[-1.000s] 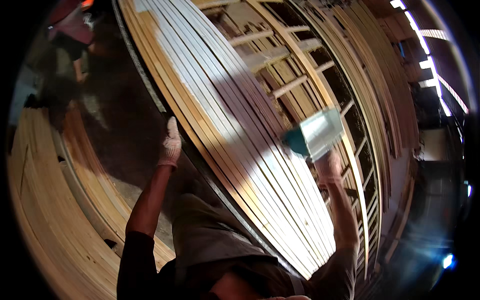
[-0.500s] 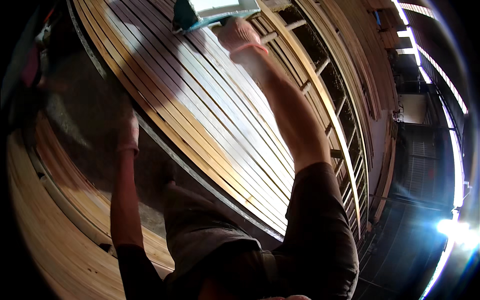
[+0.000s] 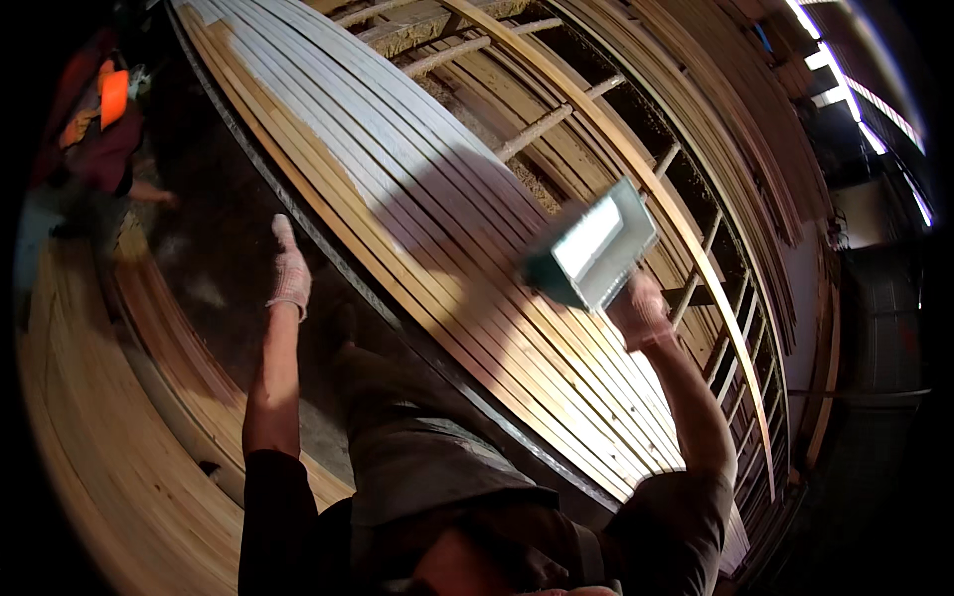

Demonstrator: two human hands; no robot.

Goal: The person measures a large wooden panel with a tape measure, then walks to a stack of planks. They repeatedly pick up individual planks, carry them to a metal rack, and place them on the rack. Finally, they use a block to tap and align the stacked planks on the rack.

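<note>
My right hand [image 3: 641, 313], in a light glove, grips a teal box-shaped container [image 3: 599, 248] with a pale inside, tilted above the row of wooden strips. How the fingers wrap its edge is partly hidden, and motion blurs its left side. Below it, long narrow strips [image 3: 417, 283] lie side by side on a bench; the far ones look whitish, while the near-edge ones show yellow wood. My left hand [image 3: 290, 268], gloved too, hangs beyond the bench's dark left edge with fingers stretched out, holding nothing.
A slatted wooden rack [image 3: 556, 119] and stacked boards [image 3: 735, 149] run along the right. More planks [image 3: 109, 397] lie at the lower left. Another person [image 3: 99, 129] with something bright orange is at the upper left.
My right hand has drawn the container from the far end of the strips back toward me and to the right. My left hand has shifted slightly right. The other person shows more clearly.
</note>
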